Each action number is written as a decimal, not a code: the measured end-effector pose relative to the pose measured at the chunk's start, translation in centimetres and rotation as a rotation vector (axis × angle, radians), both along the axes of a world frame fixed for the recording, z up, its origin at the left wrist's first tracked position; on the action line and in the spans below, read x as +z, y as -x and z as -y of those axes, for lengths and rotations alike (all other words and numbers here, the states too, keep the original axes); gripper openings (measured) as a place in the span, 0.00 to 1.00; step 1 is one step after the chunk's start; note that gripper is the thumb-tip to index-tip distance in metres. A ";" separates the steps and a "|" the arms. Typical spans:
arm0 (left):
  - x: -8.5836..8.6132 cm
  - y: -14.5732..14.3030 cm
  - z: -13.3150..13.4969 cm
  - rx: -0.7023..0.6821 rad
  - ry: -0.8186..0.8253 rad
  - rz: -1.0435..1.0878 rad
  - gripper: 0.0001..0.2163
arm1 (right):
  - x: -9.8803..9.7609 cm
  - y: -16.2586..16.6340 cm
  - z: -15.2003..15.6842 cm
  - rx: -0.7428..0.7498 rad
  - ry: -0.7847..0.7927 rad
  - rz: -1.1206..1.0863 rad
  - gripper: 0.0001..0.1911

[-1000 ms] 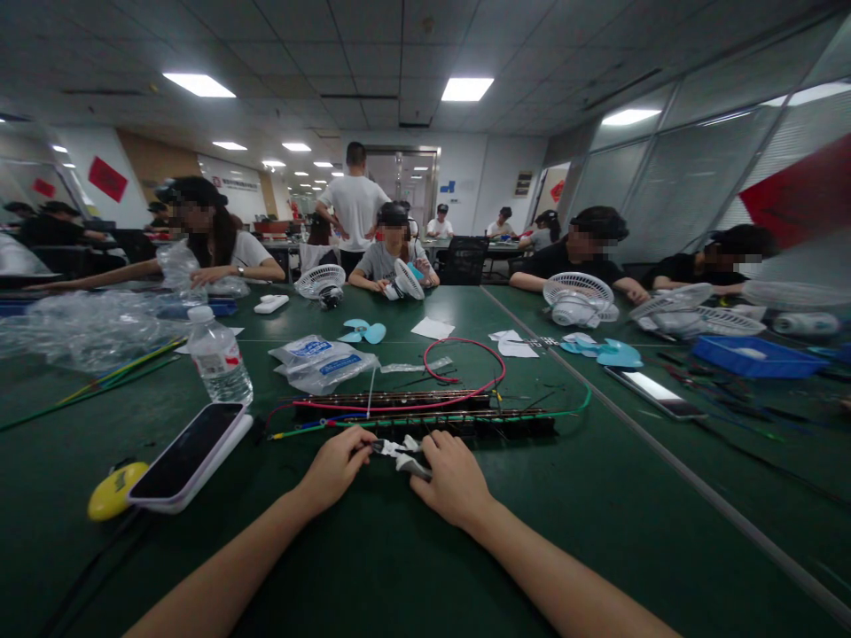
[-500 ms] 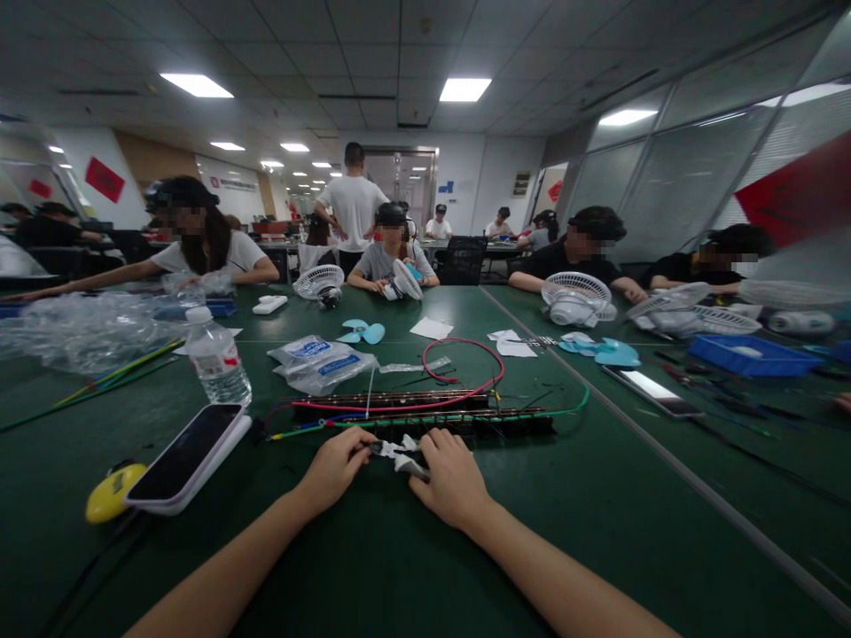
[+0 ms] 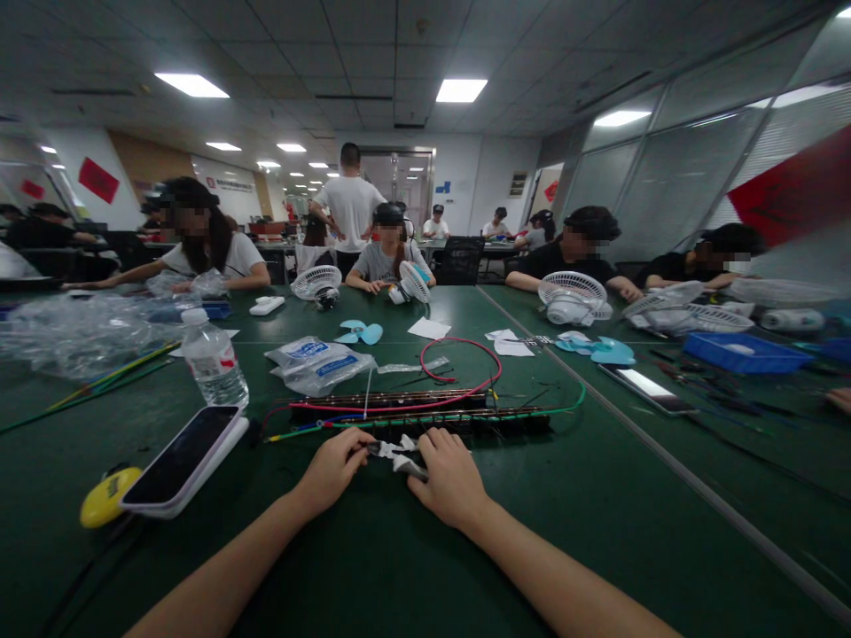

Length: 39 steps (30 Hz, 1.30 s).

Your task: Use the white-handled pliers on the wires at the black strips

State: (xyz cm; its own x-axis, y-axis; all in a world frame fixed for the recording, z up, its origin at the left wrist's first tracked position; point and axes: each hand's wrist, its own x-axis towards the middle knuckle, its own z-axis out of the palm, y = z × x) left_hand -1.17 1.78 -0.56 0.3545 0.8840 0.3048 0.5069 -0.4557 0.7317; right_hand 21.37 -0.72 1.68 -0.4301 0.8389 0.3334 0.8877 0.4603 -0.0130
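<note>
My right hand (image 3: 452, 474) is closed around a pair of pliers (image 3: 404, 463) with pale grey handles, their jaws pointing left. At the jaw end, my left hand (image 3: 338, 470) pinches something small and dark; the fingertips hide most of it. Just beyond both hands lie two long dark strips (image 3: 532, 424) with copper-coloured bars, side by side on the green table. A red wire (image 3: 500, 359) loops over them, and a green wire (image 3: 577, 396) curves off the right end. A thin white tie (image 3: 368, 392) stands up from the strips.
To the left are a water bottle (image 3: 216, 363), a phone (image 3: 183, 461) and a yellow tape measure (image 3: 110, 498). Plastic bags (image 3: 323, 365) and a blue fan blade (image 3: 359, 332) lie behind the strips. Co-workers sit across the table with white fan parts (image 3: 575, 299); a blue tray (image 3: 745, 353) is right.
The view has shifted slightly. Both hands and the pliers stay nearly in place. Across the table, a co-worker's hand has moved a little at a fan part.
</note>
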 end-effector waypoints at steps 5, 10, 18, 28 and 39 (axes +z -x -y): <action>-0.4 0.1 -0.3 0.007 0.017 0.012 0.09 | 0.0 0.0 0.0 -0.002 -0.010 -0.001 0.15; -0.6 0.2 -0.4 0.006 0.028 0.013 0.10 | -0.3 0.0 -0.1 -0.010 -0.023 0.002 0.15; -0.4 0.0 -0.3 0.002 0.038 0.045 0.09 | -0.4 0.0 -0.1 -0.003 -0.036 0.003 0.15; -0.5 0.1 -0.4 0.022 0.043 0.032 0.09 | -0.3 0.0 -0.1 0.007 -0.038 -0.005 0.14; -0.4 0.1 -0.3 0.014 0.034 0.030 0.09 | -0.8 -0.2 -0.4 0.025 -0.018 0.003 0.13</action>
State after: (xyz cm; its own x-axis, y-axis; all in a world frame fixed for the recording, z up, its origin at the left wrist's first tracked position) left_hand -1.29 2.04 -0.97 0.3329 0.8989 0.2849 0.4910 -0.4231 0.7615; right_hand 21.58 -0.30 0.85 -0.4518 0.8219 0.3468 0.8760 0.4822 -0.0016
